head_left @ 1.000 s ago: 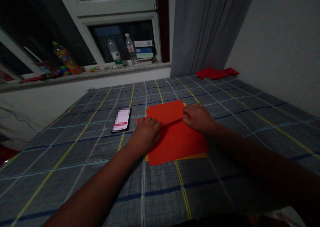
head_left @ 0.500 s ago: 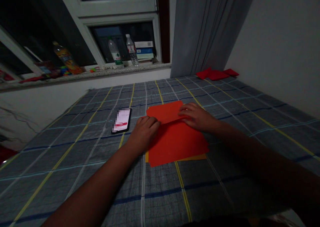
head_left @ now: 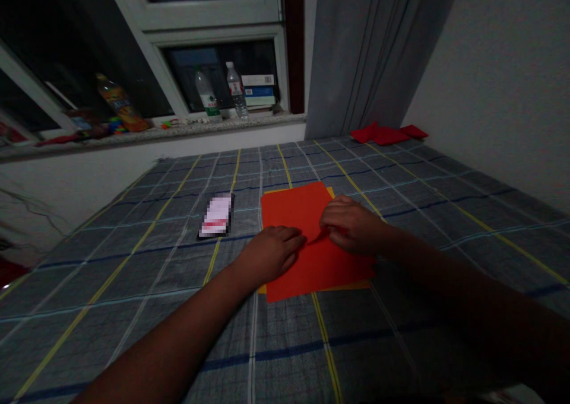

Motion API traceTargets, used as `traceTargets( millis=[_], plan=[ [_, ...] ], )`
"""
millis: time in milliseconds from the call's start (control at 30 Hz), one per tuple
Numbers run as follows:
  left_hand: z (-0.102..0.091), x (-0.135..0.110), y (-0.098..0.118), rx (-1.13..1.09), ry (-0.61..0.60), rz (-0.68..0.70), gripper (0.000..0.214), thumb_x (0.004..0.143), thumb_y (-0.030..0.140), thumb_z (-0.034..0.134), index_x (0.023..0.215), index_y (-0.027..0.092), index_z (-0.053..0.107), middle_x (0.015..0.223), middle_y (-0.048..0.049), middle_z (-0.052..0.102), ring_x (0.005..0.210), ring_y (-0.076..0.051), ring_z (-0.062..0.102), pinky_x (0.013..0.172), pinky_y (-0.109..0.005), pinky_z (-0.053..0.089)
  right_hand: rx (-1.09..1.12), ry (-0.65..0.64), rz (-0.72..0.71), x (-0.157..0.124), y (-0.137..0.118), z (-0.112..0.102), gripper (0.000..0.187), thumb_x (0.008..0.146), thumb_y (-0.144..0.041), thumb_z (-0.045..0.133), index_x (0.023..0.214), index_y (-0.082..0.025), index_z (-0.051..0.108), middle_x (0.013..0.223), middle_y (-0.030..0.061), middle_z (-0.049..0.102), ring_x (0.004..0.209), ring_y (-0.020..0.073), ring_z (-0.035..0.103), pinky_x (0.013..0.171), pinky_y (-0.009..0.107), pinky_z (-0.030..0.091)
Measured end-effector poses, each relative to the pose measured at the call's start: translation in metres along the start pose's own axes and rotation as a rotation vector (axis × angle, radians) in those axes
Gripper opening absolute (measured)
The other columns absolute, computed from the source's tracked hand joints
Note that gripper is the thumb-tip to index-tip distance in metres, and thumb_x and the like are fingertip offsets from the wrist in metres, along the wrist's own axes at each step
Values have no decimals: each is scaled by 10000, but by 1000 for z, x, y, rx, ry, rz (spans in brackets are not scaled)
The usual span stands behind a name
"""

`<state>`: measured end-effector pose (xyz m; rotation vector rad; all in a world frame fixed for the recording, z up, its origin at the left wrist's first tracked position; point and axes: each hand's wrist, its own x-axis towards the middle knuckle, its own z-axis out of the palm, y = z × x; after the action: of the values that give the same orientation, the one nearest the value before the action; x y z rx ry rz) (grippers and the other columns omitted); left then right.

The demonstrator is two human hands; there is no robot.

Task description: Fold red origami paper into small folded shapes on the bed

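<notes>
A red-orange sheet of paper (head_left: 294, 211) lies on top of other sheets, with a yellow-orange sheet (head_left: 351, 285) showing at the edges beneath. My left hand (head_left: 271, 251) rests on the left half of the red-orange paper, its fingers lying flat and pointing right. On the right half, my right hand (head_left: 350, 223) is closed with curled fingers, pinching a slightly raised edge of the paper near the middle. The fingertips of both hands are a short gap apart along that edge. What lies under the palms is hidden.
The papers lie on a plaid bedspread (head_left: 146, 309). A phone (head_left: 217, 214) with a lit screen is left of them. Red packets (head_left: 386, 134) lie by the curtain. Bottles (head_left: 237, 92) and stacked books (head_left: 259, 91) stand on the windowsill (head_left: 164, 132).
Both hands have come closer to me across the paper. The raised flap between them now lies lower and flatter, and my left hand's fingers have stretched out.
</notes>
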<state>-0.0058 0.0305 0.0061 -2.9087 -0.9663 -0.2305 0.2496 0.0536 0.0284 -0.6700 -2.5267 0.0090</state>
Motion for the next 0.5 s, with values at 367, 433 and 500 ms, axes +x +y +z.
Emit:
traceTargets(
  millis=[367,433,500],
  plan=[
    [-4,-1,10,-283,-16,157,269,920,176,483,1141,141,632,1121,-122,672,1061,-243,622,981,-401,481,-213,30,132,2,6,23,218,909,-257,565,1067,-154,672,997,102,692,981,261,560,900,405,353],
    [-1,-1,7,-331,-15,141,295,900,139,472,1152,135,627,1149,-126,671,1058,-233,631,953,-373,504,-195,-3,175,3,9,30,247,915,-271,564,1104,-146,661,1035,107,687,1003,263,552,913,404,355],
    [1,-2,5,-359,-16,135,310,892,125,465,1156,142,626,1157,-119,674,1048,-219,641,934,-352,518,-190,-41,191,5,10,34,258,920,-279,559,1117,-144,656,1066,112,678,1025,267,542,933,410,352]
  ],
)
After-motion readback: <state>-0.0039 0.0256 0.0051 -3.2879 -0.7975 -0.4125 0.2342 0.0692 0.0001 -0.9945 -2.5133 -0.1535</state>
